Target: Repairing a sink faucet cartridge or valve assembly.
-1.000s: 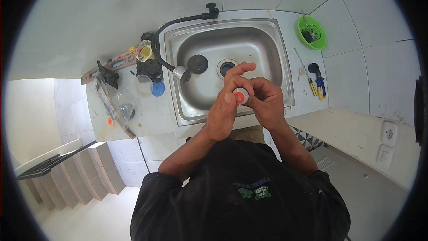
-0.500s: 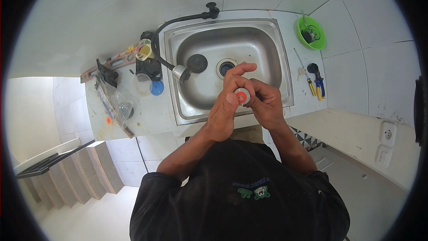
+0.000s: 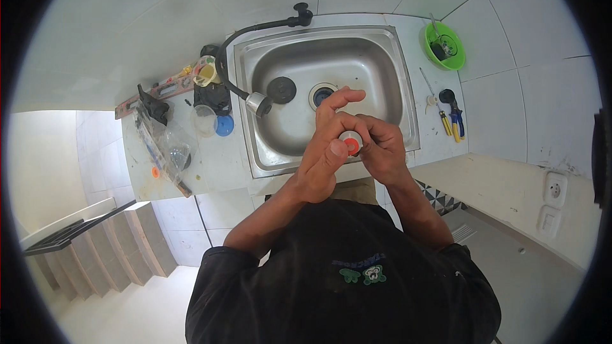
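Over the near part of the steel sink point(image 3: 389, 89), my left hand point(image 3: 322, 159) and my right hand point(image 3: 382, 150) are both closed around a small grey cylindrical part point(image 3: 350, 143) with a red disc in its end. The left thumb presses at its near side and the forefinger curls over it, while another left finger sticks out toward the drain point(image 3: 323, 95). The right fingers are bunched at its right side. A round black disc point(image 3: 281, 90) lies in the basin. A black flexible tap hose point(image 3: 224, 67) arches down to a silver head point(image 3: 260, 105) at the basin's left.
Right counter: green bowl point(image 3: 452, 57) with items, screwdriver point(image 3: 445, 121), pliers point(image 3: 458, 121). Left counter: level point(image 3: 131, 107), black bag point(image 3: 213, 99), blue lid point(image 3: 224, 125), plastic bag point(image 3: 172, 146). Sockets point(image 3: 554, 191) on the right wall; steps point(image 3: 121, 245) at lower left.
The grey part with the red disc has shifted slightly right and down between my fingers, and my left thumb has moved right with it. The surroundings look the same.
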The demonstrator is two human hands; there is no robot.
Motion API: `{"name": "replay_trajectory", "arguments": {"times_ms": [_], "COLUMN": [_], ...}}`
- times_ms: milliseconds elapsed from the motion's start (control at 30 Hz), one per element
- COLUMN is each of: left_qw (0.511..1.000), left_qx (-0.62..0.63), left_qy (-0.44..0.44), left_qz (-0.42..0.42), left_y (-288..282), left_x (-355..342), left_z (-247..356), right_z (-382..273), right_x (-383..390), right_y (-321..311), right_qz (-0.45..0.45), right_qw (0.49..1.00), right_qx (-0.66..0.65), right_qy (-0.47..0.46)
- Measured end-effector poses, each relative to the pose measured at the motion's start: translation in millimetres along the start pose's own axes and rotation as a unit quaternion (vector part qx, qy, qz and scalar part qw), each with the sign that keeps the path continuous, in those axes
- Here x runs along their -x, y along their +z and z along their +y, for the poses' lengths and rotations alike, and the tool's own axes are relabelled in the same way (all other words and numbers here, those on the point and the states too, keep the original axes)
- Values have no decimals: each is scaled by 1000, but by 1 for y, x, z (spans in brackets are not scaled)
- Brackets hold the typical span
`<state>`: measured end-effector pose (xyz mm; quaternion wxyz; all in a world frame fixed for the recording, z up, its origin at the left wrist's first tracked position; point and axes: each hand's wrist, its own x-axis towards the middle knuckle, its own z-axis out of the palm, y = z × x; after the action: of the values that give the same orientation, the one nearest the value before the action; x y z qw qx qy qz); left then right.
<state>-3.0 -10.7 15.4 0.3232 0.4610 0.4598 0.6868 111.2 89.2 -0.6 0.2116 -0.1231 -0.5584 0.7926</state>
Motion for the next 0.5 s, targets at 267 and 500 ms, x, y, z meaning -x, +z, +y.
{"name": "replay_trajectory", "arguments": {"times_ms": [267, 500], "left_qw": [964, 896], "left_qx": [246, 406], "left_qy": [-39, -130], "left_qz": [89, 126], "left_y": [-11, -6], "left_x": [7, 17], "left_z": [-16, -16], "right_z": [-25, -46], "right_x": [6, 7], "right_y": [-7, 1], "right_qz": [81, 92], "right_qw": [992, 987], "right_qx": [38, 93], "right_qy": [-85, -97]}}
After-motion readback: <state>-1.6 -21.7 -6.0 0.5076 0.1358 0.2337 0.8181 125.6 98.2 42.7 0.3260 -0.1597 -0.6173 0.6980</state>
